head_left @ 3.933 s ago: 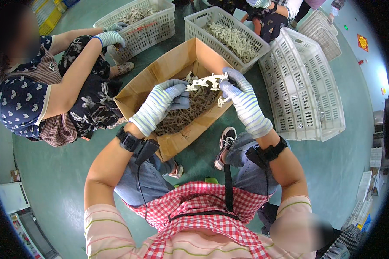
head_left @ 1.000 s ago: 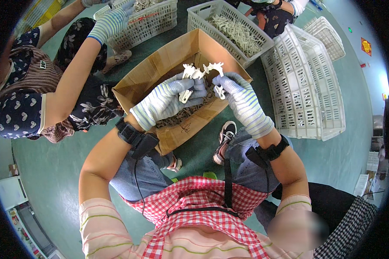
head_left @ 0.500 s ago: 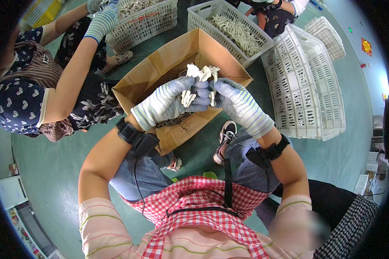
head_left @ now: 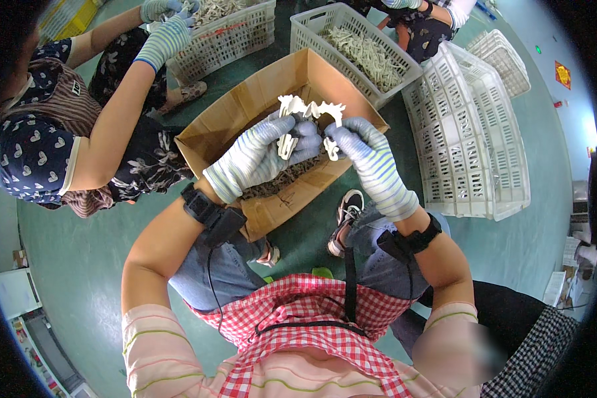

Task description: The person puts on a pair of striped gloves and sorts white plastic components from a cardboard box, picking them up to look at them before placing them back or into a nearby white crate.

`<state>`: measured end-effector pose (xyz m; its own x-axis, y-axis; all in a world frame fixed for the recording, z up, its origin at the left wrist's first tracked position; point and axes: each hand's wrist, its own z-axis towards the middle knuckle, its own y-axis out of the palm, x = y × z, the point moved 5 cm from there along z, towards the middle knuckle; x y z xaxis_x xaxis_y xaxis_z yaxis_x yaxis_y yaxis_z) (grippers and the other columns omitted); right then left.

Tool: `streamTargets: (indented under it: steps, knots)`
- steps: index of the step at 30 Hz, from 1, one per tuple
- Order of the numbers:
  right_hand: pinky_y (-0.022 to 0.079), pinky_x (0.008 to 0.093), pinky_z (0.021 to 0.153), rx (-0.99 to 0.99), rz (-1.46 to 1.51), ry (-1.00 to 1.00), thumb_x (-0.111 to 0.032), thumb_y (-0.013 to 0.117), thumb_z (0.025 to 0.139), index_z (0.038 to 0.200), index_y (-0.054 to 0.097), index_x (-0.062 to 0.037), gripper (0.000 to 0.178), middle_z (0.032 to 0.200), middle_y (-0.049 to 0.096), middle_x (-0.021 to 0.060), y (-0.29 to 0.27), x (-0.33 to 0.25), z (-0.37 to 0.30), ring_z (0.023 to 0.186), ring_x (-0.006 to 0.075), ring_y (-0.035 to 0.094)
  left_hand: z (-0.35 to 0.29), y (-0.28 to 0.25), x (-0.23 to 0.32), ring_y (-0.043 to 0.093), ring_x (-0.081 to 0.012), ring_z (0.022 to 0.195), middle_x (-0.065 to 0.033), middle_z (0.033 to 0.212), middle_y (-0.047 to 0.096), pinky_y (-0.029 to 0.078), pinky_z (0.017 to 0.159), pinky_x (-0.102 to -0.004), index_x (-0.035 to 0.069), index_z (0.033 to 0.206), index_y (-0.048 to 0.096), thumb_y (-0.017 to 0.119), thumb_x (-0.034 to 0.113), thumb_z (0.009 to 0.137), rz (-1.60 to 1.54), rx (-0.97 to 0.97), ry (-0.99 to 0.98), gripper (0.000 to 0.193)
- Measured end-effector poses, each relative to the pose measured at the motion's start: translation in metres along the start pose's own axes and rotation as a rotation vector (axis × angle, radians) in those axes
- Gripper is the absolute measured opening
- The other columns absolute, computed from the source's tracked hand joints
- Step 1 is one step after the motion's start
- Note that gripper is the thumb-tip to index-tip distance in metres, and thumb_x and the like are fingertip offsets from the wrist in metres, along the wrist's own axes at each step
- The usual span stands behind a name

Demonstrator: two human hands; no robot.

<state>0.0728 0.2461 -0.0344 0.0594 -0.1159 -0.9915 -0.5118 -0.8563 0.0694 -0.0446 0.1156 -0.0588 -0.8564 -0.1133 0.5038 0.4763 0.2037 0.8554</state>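
Observation:
Both my hands wear striped, grey-fingered work gloves and are raised over a cardboard box [head_left: 341, 83]. Between them they hold a white branched piece [head_left: 314, 108], knobbly and arched, with ends hanging down on both sides. My left hand [head_left: 253, 158] has its fingers curled round the left part of the piece. My right hand [head_left: 375, 159] pinches its right end between thumb and fingers. Dark, crumbly-looking material [head_left: 286, 174] lies in the box below, partly hidden by my hands.
A white crate [head_left: 414, 71] of white pieces stands behind the box; another filled crate [head_left: 222, 56] is at far left. Stacked white crates [head_left: 448, 132] stand at right. A co-worker's gloved hand [head_left: 166, 41] works at far left, and another person sits at the back.
My right hand has shifted slightly away from my left, turning its fingers more upright. The white piece now shows more openly as an arch between my hands.

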Motion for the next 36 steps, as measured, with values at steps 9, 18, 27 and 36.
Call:
streamTargets:
  steps: [9,18,27,36]
  knots:
    - [0.044,0.0212,0.074,-0.219,-0.031,-0.054,-0.014,0.060,0.091,0.103,0.062,-0.0047,0.015,0.091,0.062,-0.0023,0.018,-0.007,-0.010,0.082,0.0041,0.052,0.001,0.005,-0.001,0.063,-0.0181,0.098,-0.0060,0.109,0.064,0.052,0.089,-0.0359,0.006,0.115,0.057,0.063,0.023,0.089,0.151,0.048,0.010,0.031]
    - [0.045,0.0236,0.081,-0.312,-0.147,-0.056,-0.015,0.059,0.092,0.112,0.061,-0.0033,0.023,0.096,0.062,-0.0018,0.022,-0.009,-0.012,0.088,0.0056,0.054,0.002,-0.002,-0.007,0.061,-0.0144,0.096,-0.0030,0.104,0.063,0.050,0.085,-0.0308,0.007,0.113,0.058,0.064,0.031,0.088,0.363,0.000,0.017,0.035]
    - [0.046,0.0241,0.078,-0.269,0.107,0.104,-0.018,0.058,0.092,0.106,0.062,-0.0032,0.021,0.095,0.064,0.0019,0.020,0.003,-0.006,0.084,0.0088,0.058,-0.001,0.002,-0.004,0.061,-0.0124,0.089,-0.0010,0.100,0.063,0.051,0.084,-0.0303,0.008,0.111,0.058,0.064,0.031,0.089,0.396,0.059,0.011,0.033]
    - [0.048,0.0318,0.064,-0.447,0.704,0.496,-0.023,0.051,0.091,0.087,0.060,-0.0026,0.022,0.080,0.063,0.0105,0.024,0.023,-0.008,0.069,0.0203,0.061,-0.001,0.012,0.003,0.062,-0.0136,0.094,-0.0015,0.099,0.063,0.051,0.088,-0.0334,0.009,0.112,0.057,0.057,0.030,0.093,0.239,0.029,0.063,0.029]
